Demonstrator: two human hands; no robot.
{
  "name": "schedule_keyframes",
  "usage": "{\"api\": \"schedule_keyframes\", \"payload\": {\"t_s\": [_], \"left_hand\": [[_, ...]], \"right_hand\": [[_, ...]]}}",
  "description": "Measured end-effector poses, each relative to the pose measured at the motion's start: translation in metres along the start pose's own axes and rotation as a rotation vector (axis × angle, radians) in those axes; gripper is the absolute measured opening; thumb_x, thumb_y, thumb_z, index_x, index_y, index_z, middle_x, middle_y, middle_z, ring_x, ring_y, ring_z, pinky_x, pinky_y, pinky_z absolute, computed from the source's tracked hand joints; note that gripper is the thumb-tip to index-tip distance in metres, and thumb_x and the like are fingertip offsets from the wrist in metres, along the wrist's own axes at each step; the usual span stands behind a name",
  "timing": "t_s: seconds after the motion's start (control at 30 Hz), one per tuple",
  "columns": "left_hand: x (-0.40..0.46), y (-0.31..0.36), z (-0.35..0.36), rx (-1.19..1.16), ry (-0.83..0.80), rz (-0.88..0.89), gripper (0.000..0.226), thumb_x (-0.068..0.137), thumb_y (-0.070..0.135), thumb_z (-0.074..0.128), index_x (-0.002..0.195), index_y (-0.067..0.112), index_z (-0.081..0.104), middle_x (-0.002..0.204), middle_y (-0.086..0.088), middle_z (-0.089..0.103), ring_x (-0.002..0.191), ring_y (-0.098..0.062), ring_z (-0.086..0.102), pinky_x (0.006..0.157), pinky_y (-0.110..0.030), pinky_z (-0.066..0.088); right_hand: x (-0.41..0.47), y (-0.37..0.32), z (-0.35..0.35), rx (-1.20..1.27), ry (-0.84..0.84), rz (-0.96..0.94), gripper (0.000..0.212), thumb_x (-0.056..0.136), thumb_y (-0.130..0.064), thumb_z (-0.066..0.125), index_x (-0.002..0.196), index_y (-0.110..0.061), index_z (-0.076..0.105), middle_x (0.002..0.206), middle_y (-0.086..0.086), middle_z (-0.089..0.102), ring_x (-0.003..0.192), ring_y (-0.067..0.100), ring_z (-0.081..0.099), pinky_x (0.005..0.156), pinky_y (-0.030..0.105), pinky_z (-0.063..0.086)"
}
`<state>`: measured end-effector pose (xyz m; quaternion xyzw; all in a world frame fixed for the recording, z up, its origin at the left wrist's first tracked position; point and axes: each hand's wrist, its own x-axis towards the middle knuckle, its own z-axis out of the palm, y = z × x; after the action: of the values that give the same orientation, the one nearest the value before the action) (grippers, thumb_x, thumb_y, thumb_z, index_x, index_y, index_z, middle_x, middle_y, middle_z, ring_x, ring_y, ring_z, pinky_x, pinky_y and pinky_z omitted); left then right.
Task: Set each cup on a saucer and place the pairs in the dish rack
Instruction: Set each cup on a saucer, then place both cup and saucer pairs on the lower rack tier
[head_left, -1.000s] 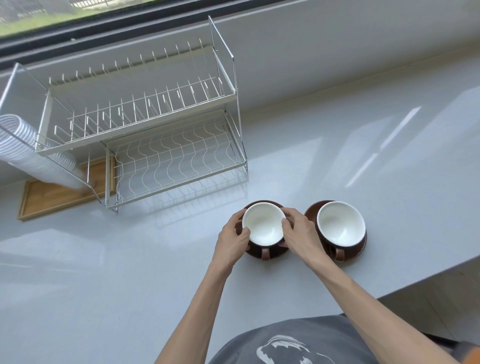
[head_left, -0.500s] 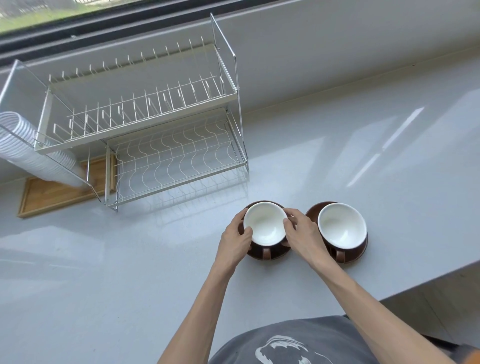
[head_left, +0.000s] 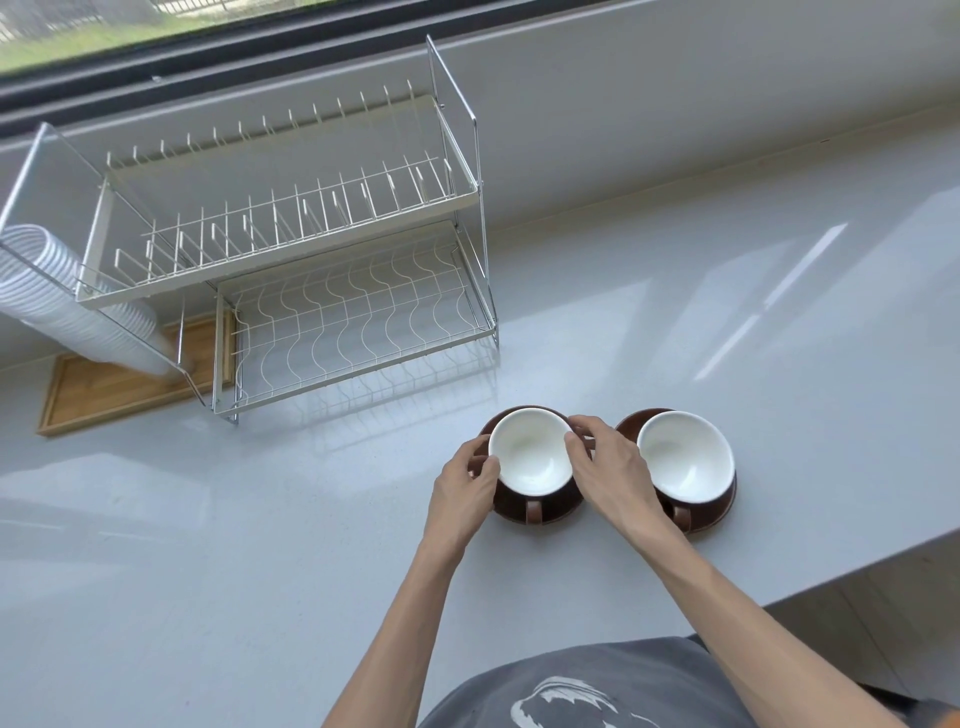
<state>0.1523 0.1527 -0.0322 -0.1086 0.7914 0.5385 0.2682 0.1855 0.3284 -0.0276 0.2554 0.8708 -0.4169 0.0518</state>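
Observation:
Two brown cups with white insides sit on brown saucers on the grey counter. The left cup (head_left: 530, 457) rests on its saucer (head_left: 563, 506), handle toward me. My left hand (head_left: 462, 488) grips that pair's left side and my right hand (head_left: 608, 467) grips its right side, fingers curled at the rim and the saucer's edge. The right cup (head_left: 685, 457) stands untouched on its saucer (head_left: 722, 512) just right of my right hand. The empty two-tier wire dish rack (head_left: 358, 322) stands behind and to the left, below the window.
A stack of white plastic cups (head_left: 67, 301) lies across the rack's left side above a wooden tray (head_left: 109, 389). The counter's front edge (head_left: 857, 577) runs close to the right of the cups. A window sill lies behind the rack.
Both hands stay on the left cup and saucer with almost no shift. The view has tilted slightly, so the rack sits a little lower in frame.

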Motion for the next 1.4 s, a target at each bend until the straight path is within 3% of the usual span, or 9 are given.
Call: {"api": "schedule_keyframes", "payload": {"t_s": [0.17,0.23,0.4,0.53,0.73,0.9,1.2,1.3,1.4], "left_hand": [[0.001,-0.003,-0.003,-0.006,0.060,0.008,0.033,0.095,0.041,0.053,0.125,0.033,0.061,0.104,0.018,0.061,0.092,0.004,0.059,0.074,-0.020,0.045],[0.002,-0.002,-0.004,-0.001,0.072,0.012,0.034,0.094,0.042,0.052,0.126,0.033,0.061,0.097,0.018,0.059,0.086,0.003,0.058,0.079,-0.024,0.045],[0.003,0.001,-0.004,-0.036,0.029,-0.050,0.037,0.089,0.048,0.053,0.123,0.035,0.060,0.126,0.003,0.060,0.113,-0.017,0.061,0.101,-0.045,0.052],[0.003,0.000,-0.002,-0.059,0.003,-0.084,0.034,0.085,0.054,0.053,0.115,0.039,0.060,0.122,0.001,0.064,0.106,-0.018,0.065,0.096,-0.046,0.056],[0.001,-0.004,-0.004,-0.067,-0.024,-0.058,0.024,0.083,0.057,0.053,0.105,0.052,0.061,0.119,-0.004,0.067,0.110,-0.024,0.065,0.096,-0.049,0.055],[-0.004,-0.008,-0.012,-0.092,-0.001,-0.059,0.039,0.091,0.051,0.053,0.126,0.038,0.062,0.119,-0.007,0.068,0.110,-0.025,0.066,0.093,-0.047,0.058],[-0.013,0.002,-0.042,-0.122,0.097,-0.071,0.043,0.084,0.048,0.051,0.123,0.038,0.063,0.116,-0.004,0.068,0.107,-0.024,0.066,0.086,-0.045,0.061],[-0.012,0.007,-0.054,-0.124,0.128,-0.067,0.044,0.081,0.048,0.052,0.123,0.038,0.063,0.115,-0.005,0.068,0.104,-0.024,0.067,0.084,-0.045,0.062],[-0.009,0.013,-0.066,-0.137,0.163,-0.055,0.044,0.084,0.043,0.052,0.126,0.036,0.062,0.117,-0.005,0.068,0.104,-0.024,0.068,0.084,-0.045,0.062]], "right_hand": [[0.004,-0.002,0.003,-0.032,-0.072,-0.019,0.038,0.101,-0.031,0.041,0.135,-0.017,0.052,0.134,0.005,0.058,0.128,0.024,0.048,0.100,0.035,0.036],[0.005,-0.002,0.004,-0.045,-0.104,-0.002,0.039,0.102,-0.033,0.039,0.136,-0.017,0.050,0.134,0.007,0.058,0.128,0.026,0.047,0.100,0.037,0.036],[0.010,0.001,0.003,-0.001,-0.159,0.069,0.041,0.102,-0.037,0.035,0.135,-0.018,0.051,0.129,0.006,0.060,0.123,0.027,0.051,0.099,0.038,0.039],[0.012,0.007,0.004,0.111,-0.196,0.121,0.038,0.100,-0.034,0.040,0.130,-0.020,0.057,0.120,0.000,0.063,0.112,0.021,0.056,0.088,0.030,0.039],[0.014,0.010,0.006,0.199,-0.187,0.121,0.035,0.096,-0.031,0.046,0.127,-0.027,0.061,0.113,-0.009,0.065,0.110,0.015,0.057,0.087,0.026,0.038],[0.014,0.000,0.011,0.198,-0.193,0.077,0.033,0.095,-0.029,0.047,0.123,-0.030,0.065,0.107,-0.013,0.067,0.106,0.015,0.059,0.083,0.028,0.041],[0.024,-0.035,0.029,0.192,-0.260,0.023,0.035,0.094,-0.024,0.045,0.122,-0.029,0.065,0.102,-0.005,0.066,0.090,0.021,0.056,0.075,0.031,0.044],[0.028,-0.050,0.033,0.204,-0.281,0.005,0.034,0.093,-0.024,0.046,0.119,-0.031,0.066,0.104,-0.004,0.067,0.094,0.023,0.059,0.075,0.033,0.049],[0.033,-0.069,0.032,0.215,-0.310,-0.008,0.033,0.090,-0.024,0.046,0.114,-0.035,0.066,0.106,0.000,0.067,0.095,0.027,0.062,0.065,0.033,0.051]]}}
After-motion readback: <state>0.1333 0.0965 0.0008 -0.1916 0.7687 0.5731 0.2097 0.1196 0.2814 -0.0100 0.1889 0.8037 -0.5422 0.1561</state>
